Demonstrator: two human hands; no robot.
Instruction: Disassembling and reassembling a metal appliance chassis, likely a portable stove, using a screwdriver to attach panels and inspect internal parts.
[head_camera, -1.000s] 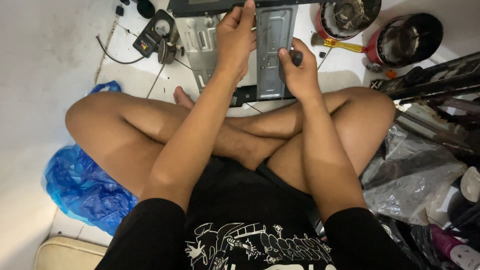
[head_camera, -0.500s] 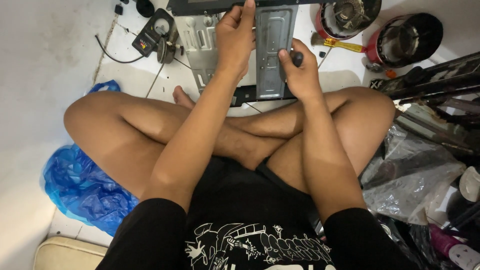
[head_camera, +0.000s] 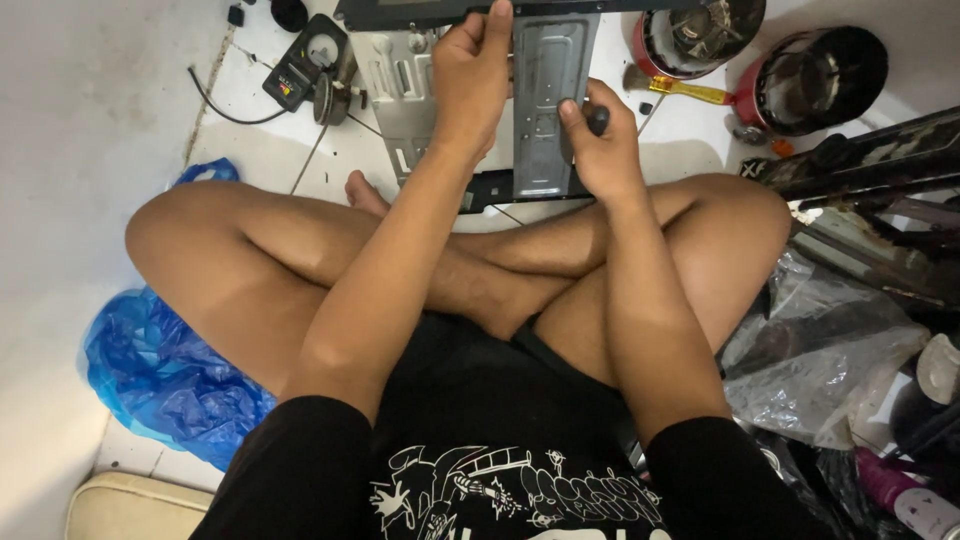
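Our left hand (head_camera: 478, 75) pinches the top edge of the grey metal panel (head_camera: 548, 100), which stands on the white tile floor (head_camera: 280, 160) before our crossed legs; our right hand (head_camera: 598, 140) is closed on a dark tool handle (head_camera: 597, 120) at the panel's rt edge. Panel seems partly stripped, work unfinished, w/ a 2nd plate (head_camera: 400, 85) beside it. Around: multimeter (head_camera: 305, 68), red round housings (head_camera: 800, 75), blue plastic bag (head_camera: 160, 370), clutter at rt.
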